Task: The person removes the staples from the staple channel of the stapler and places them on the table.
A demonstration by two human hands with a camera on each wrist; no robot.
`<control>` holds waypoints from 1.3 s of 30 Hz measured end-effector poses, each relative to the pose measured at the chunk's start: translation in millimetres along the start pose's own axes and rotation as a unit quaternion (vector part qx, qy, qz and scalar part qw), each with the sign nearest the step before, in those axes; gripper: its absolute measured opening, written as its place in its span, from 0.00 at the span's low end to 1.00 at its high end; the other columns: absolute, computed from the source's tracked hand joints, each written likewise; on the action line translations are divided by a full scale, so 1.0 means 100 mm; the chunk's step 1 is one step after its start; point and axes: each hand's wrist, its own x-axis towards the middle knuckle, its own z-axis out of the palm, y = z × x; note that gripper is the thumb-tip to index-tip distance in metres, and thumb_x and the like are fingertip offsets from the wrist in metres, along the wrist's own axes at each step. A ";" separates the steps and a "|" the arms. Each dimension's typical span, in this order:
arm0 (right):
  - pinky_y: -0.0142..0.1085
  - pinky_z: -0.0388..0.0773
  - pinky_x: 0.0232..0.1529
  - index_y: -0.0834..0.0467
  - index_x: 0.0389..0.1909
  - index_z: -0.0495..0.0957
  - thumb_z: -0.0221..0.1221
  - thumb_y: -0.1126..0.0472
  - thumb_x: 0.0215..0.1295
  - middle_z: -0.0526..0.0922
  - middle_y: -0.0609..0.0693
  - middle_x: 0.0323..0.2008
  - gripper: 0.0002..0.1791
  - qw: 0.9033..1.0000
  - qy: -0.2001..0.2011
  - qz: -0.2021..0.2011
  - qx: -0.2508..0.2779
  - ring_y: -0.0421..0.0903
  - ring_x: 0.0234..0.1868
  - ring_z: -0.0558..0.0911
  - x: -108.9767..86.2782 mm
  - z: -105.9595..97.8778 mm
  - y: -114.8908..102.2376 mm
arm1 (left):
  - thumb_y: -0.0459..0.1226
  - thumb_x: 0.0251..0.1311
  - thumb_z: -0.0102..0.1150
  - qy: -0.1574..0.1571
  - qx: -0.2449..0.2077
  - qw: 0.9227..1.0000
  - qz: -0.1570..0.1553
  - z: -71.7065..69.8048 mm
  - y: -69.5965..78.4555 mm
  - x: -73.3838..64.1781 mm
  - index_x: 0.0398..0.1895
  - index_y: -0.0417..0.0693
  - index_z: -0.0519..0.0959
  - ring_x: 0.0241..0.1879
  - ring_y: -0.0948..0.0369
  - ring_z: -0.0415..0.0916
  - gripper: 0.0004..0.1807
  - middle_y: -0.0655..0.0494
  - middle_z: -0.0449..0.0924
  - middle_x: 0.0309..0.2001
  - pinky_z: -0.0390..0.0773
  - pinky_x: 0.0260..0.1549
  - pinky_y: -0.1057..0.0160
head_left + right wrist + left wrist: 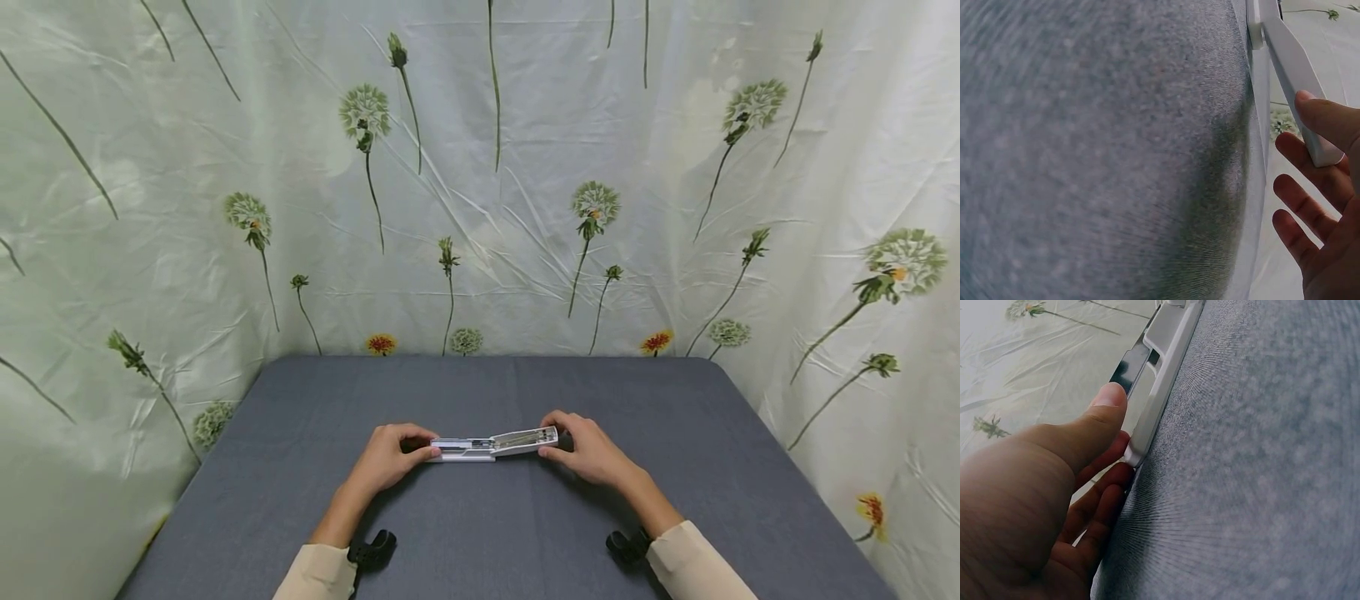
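Observation:
A white stapler (462, 457) lies opened out wide near the middle of the table, its base and metal magazine to the left. The hinged upper arm (517, 442) points right, tilted slightly upward with its inside showing. At the left end, my left hand (386, 458) pinches the magazine and base; in the left wrist view the thumb (1110, 397) lies on the metal magazine (1129, 367). My right hand (592, 452) holds the free end of the upper arm (1297, 69) between thumb and index finger, the other fingers spread below it.
A dark grey-blue cloth covers the table (480, 533). Behind and beside it hangs a pale curtain (480, 208) printed with dandelions. Black straps with camera mounts (372, 550) sit on both wrists, next to beige sleeves.

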 end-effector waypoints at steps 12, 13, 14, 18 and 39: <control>0.41 0.75 0.45 0.47 0.54 0.81 0.69 0.49 0.67 0.84 0.39 0.44 0.17 1.000 0.002 0.010 0.018 0.40 0.44 0.80 -0.04 0.05 0.00 | 0.48 0.55 0.77 0.006 -0.009 1.000 -0.002 0.01 -0.01 0.00 0.41 0.64 0.90 0.36 0.72 0.81 0.10 0.68 0.89 0.37 0.80 0.39 0.66; 0.42 0.75 0.46 0.48 0.55 0.81 0.68 0.49 0.67 0.84 0.40 0.45 0.18 1.000 0.003 0.009 0.019 0.40 0.44 0.80 -0.04 0.05 0.00 | 0.48 0.55 0.77 0.005 -0.013 1.000 -0.003 0.01 -0.01 0.00 0.41 0.64 0.90 0.36 0.72 0.81 0.10 0.68 0.89 0.38 0.79 0.39 0.66; 0.43 0.76 0.47 0.48 0.56 0.81 0.68 0.49 0.67 0.85 0.41 0.46 0.19 1.000 0.004 0.008 0.021 0.41 0.45 0.81 -0.04 0.05 0.00 | 0.48 0.56 0.77 0.005 -0.015 1.000 -0.003 0.01 -0.01 -0.01 0.41 0.64 0.90 0.35 0.72 0.81 0.10 0.68 0.88 0.38 0.79 0.39 0.66; 0.48 0.77 0.52 0.50 0.58 0.81 0.69 0.48 0.66 0.85 0.43 0.50 0.22 0.999 0.016 0.003 0.027 0.44 0.50 0.82 -0.05 0.05 -0.01 | 0.49 0.56 0.76 0.004 -0.018 1.000 0.000 0.00 -0.01 -0.01 0.42 0.65 0.90 0.36 0.72 0.81 0.10 0.68 0.88 0.38 0.80 0.39 0.66; 0.48 0.79 0.53 0.56 0.51 0.85 0.72 0.50 0.63 0.87 0.46 0.47 0.20 0.994 0.092 -0.052 0.017 0.47 0.51 0.84 0.16 0.25 -0.41 | 0.48 0.57 0.76 0.001 -0.021 1.000 -0.010 0.01 -0.01 -0.01 0.42 0.65 0.90 0.36 0.72 0.81 0.10 0.67 0.89 0.39 0.79 0.38 0.67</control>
